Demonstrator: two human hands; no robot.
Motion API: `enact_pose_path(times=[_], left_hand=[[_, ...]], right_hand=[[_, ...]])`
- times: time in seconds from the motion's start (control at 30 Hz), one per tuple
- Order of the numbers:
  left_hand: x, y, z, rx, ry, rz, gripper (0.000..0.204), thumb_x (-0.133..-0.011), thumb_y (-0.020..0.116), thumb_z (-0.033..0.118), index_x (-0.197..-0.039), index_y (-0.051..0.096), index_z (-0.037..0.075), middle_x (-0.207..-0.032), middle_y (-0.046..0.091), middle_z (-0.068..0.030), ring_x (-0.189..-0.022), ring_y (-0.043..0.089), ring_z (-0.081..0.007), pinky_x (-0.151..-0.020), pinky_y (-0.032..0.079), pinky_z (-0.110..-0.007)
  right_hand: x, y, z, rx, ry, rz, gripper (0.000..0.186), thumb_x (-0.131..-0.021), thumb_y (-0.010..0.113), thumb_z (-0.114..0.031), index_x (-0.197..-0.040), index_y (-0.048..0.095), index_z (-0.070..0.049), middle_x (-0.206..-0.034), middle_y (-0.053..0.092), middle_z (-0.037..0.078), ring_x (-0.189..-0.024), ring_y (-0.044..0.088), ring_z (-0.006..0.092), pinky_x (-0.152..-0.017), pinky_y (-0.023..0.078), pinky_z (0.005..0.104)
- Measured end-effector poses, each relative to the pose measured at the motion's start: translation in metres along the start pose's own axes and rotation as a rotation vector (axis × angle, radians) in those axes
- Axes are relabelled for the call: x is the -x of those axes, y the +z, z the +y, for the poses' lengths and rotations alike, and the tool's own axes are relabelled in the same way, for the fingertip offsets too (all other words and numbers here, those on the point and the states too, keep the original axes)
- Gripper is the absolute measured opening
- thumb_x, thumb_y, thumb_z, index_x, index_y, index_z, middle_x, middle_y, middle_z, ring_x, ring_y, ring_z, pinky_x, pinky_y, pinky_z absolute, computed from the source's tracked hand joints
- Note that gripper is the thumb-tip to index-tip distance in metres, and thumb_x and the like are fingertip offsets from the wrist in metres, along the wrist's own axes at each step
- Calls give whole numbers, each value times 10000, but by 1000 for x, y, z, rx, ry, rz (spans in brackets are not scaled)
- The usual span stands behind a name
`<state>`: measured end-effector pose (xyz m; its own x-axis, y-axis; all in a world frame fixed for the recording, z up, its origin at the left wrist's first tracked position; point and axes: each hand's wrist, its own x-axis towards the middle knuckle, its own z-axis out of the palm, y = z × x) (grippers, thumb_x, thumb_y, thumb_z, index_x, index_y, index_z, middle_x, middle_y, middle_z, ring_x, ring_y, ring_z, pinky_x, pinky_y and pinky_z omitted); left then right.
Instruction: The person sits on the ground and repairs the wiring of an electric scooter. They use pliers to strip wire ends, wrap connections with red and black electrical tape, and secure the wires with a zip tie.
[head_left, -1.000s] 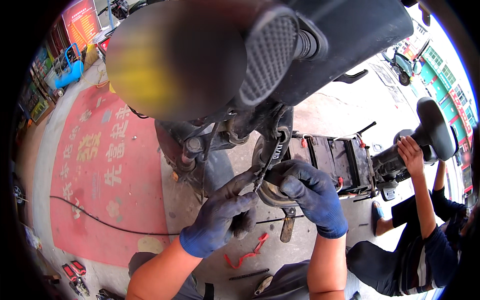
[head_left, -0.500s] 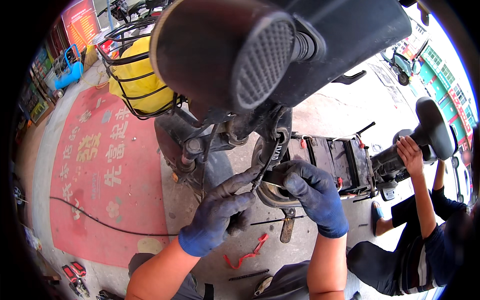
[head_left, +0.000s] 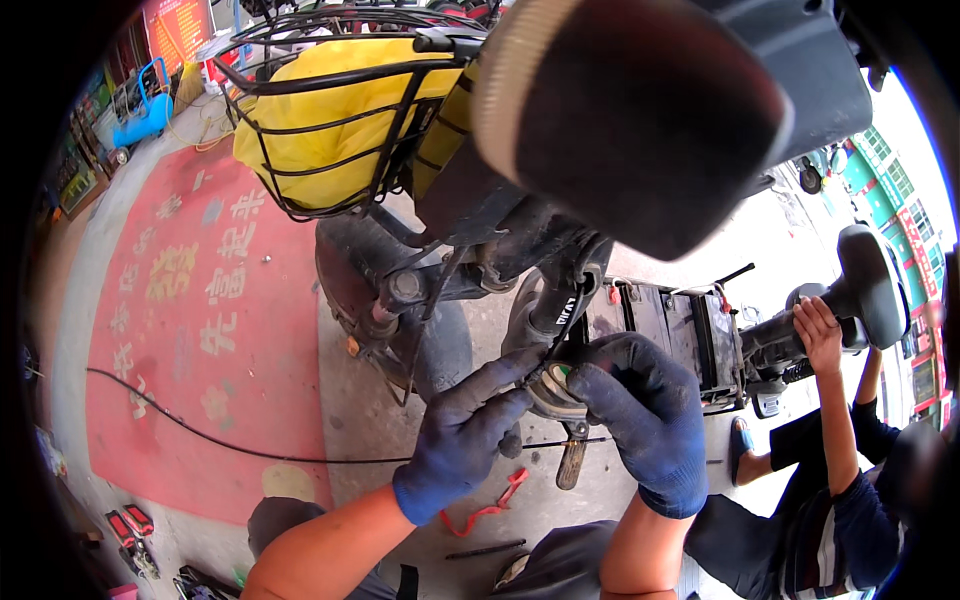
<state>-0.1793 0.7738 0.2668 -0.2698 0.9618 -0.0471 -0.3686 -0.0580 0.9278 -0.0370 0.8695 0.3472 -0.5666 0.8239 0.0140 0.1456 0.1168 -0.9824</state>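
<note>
Wire basket, yellow bag and dark rounded housing have all shifted rightward since the last frame; the basket now shows more fully, up and left of the black frame tube, with the housing above that tube. Just below the frame tube, the gloved left hand keeps its grip pinched at the lower end of the black cable, which runs down along the tube's face. The gloved right hand is just below and right of the tube, fingers curled, thumb near the index finger; whether its grip has hold of anything cannot be told. A bit of green shows at its fingertips. Well right of the tube, beyond the battery box, a co-worker's hand touches the seat. A red strip lies on the ground below the tube.
</note>
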Motion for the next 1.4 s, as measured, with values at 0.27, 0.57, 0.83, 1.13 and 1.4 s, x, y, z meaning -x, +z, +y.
enact_pose_path(times=[0.27, 0.57, 0.83, 1.13, 1.4], left_hand=[[5, 6, -17, 242, -76, 105, 380, -960, 565, 80, -1339, 545, 54, -779, 606, 0, -564, 494, -37, -498, 392, -191], [11, 32, 35, 246, -375, 122, 344, -981, 494, 200, -1265, 577, 25, -585, 508, -20, -419, 414, -84, -397, 310, -223], [13, 35, 33, 449, -373, 5, 291, -1000, 467, 197, -1178, 587, 1, -534, 492, -47, -387, 380, -113, -400, 313, -251], [9, -1, 38, 478, -383, -129, 250, -1010, 441, 195, -1108, 594, 23, -478, 391, -3, -352, 307, -107, -440, 305, -253], [6, 24, -6, -413, -15, 51, 205, -974, 544, 127, -1119, 628, 8, -682, 571, -21, -588, 534, -66, -545, 466, -272]], right_hand=[[-16, 46, 8, 363, -289, 266, 211, -816, 775, -132, -856, 615, -1, -746, 592, 56, -626, 537, 126, -581, 436, 265], [-26, 13, 45, -234, -177, 276, 230, -873, 567, 35, -1099, 602, 9, -981, 631, 60, -853, 585, 101, -760, 481, 246], [-42, 9, 90, -562, -112, -456, 512, -846, 666, -31, -1338, 523, -8, -1332, 546, 79, -1080, 542, 113, -931, 445, 273], [-19, -41, 92, -290, -154, -285, 365, -783, 473, 56, -1082, 674, -6, -1107, 688, 113, -1005, 631, 171, -912, 474, 296], [-8, -18, 3, -140, -194, -113, 269, -739, 426, 78, -883, 648, 29, -901, 675, 107, -831, 645, 145, -734, 516, 270]])
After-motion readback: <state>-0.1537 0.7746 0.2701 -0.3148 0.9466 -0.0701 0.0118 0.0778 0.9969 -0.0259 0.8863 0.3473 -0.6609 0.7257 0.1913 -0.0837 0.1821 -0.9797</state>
